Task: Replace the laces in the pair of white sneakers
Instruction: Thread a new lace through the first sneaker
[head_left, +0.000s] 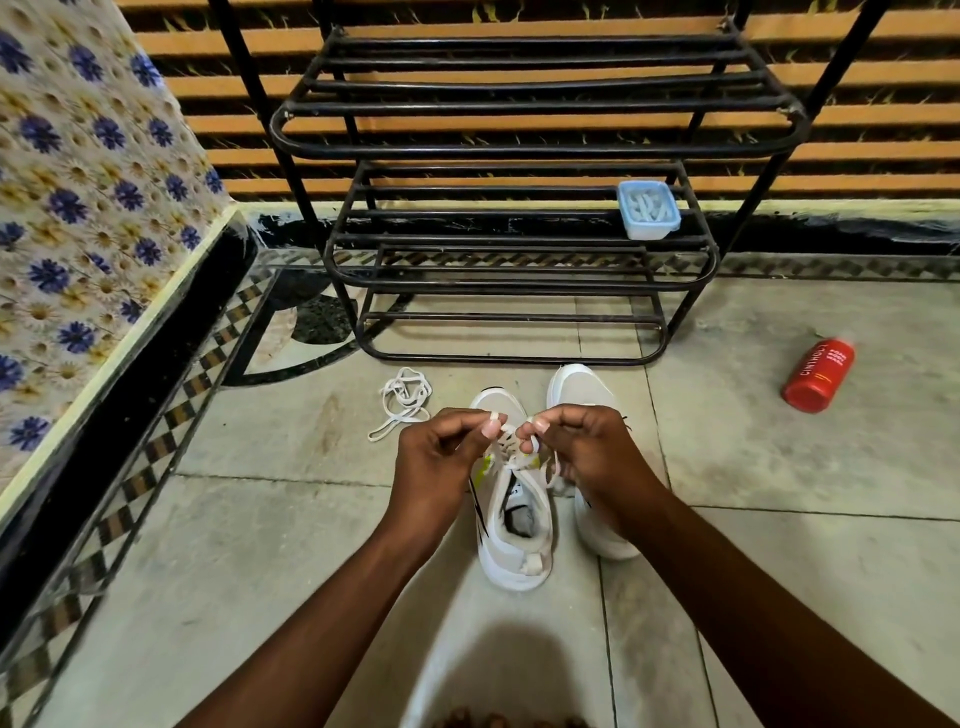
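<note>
Two white sneakers stand side by side on the tiled floor, toes pointing away from me. The left sneaker (511, 525) has a white lace (511, 449) threaded through its eyelets. My left hand (441, 462) pinches one end of that lace above the tongue. My right hand (587, 457) pinches the other end, and a loop hangs below its fingers. The right sneaker (579, 389) is partly hidden behind my right hand. A loose white lace (402, 400) lies tangled on the floor to the left of the shoes.
A black metal shoe rack (519, 249) stands just beyond the sneakers. On its shelf sits a light blue box (648, 209) holding pale laces. A red bottle (820, 375) lies on the floor at right. A floral-covered bed (78, 218) borders the left side.
</note>
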